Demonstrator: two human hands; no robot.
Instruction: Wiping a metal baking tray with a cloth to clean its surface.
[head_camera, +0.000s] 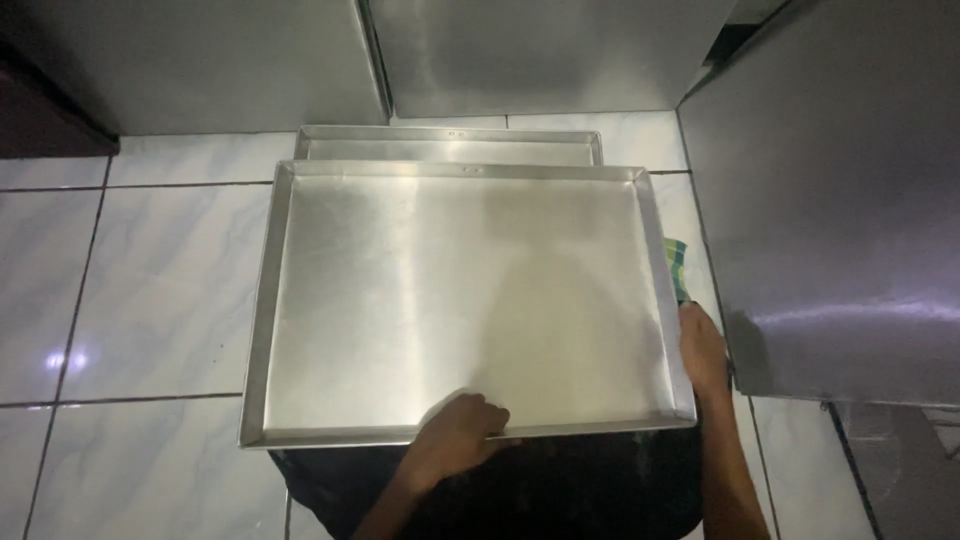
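A large rectangular metal tray (450, 290) fills the middle of the view, held flat above the tiled floor. My left hand (460, 432) grips its near rim, fingers curled over the edge. My right hand (702, 350) clasps the tray's right rim near the front corner. A second metal tray (450, 146) lies on the floor just beyond, mostly hidden by the held one. A green-and-yellow cloth (679, 262) peeks out beside the right rim, above my right hand.
White glossy floor tiles (150, 300) spread to the left. Steel cabinet faces stand at the back (540, 50) and on the right (840, 220). A dark garment (560, 490) lies under the tray's near edge.
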